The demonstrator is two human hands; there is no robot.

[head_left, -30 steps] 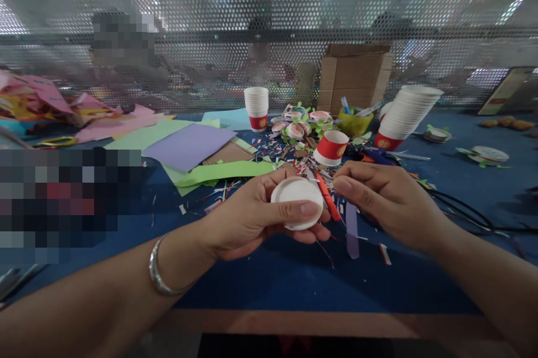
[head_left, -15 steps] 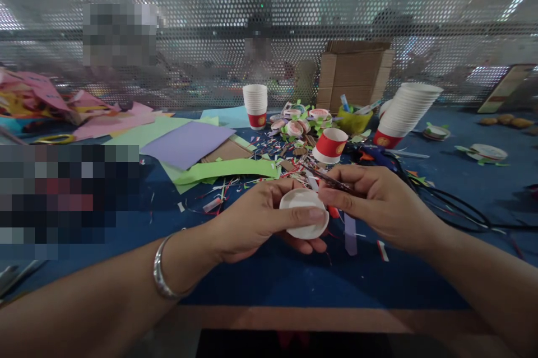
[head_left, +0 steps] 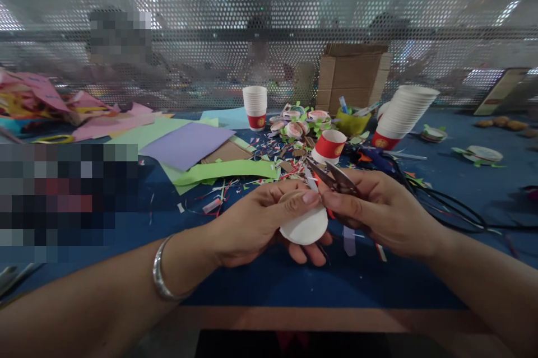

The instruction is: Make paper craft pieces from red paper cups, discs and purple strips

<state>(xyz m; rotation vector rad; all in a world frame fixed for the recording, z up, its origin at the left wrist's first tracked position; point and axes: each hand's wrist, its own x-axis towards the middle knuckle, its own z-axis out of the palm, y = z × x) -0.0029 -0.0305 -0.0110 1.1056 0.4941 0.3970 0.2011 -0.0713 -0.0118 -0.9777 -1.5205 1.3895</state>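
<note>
Between the thumb and fingers of my left hand [head_left: 269, 212] is a white round paper cup bottom [head_left: 306, 226], its flat face turned up toward me. My right hand [head_left: 374, 207] grips a pair of scissors [head_left: 342, 179], whose blades stand apart and point up and left, just beyond the disc's right edge. The scissors' handles are hidden in my fingers. Behind my hands, a cut-down red and white paper cup [head_left: 330, 148] stands among paper scraps [head_left: 290, 164]. A bright green paper strip [head_left: 231, 170] lies to the left of the scraps.
Stacked paper cups [head_left: 406, 114] lean at the right, near black cables [head_left: 449, 204]. Small paper turtles [head_left: 294, 129] are heaped by a yellow container [head_left: 353, 122]. Purple paper [head_left: 187, 145] and a shorter cup stack [head_left: 255, 107] lie left of them. A perforated metal screen [head_left: 290, 10] bounds the table behind.
The scissors' blades have opened apart in my right hand. My left thumb has moved up toward the disc's upper edge, and the disc has shifted slightly.
</note>
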